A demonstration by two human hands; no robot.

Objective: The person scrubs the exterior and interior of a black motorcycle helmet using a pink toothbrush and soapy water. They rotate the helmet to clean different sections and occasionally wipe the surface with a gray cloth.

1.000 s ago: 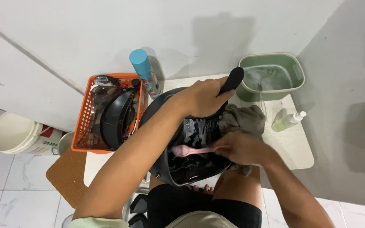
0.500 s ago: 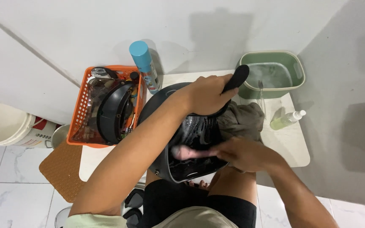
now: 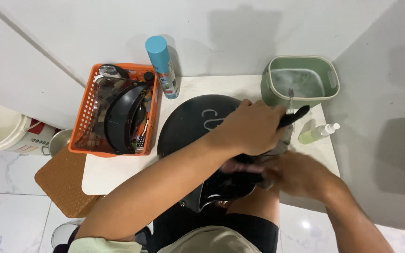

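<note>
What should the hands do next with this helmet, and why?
Probably steady the helmet before more scrubbing. The left hand grips its rim, while the right hand is blurred at the opening, so what it holds is unclear. The helmet sits tilted on the lap against the table edge, where it could slip.

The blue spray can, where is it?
In the head view, the blue spray can stands at the table's back, against the wall, just right of the orange basket.

Blue-capped spray can (image 3: 162,65) stands beside orange basket (image 3: 83,126).
</note>
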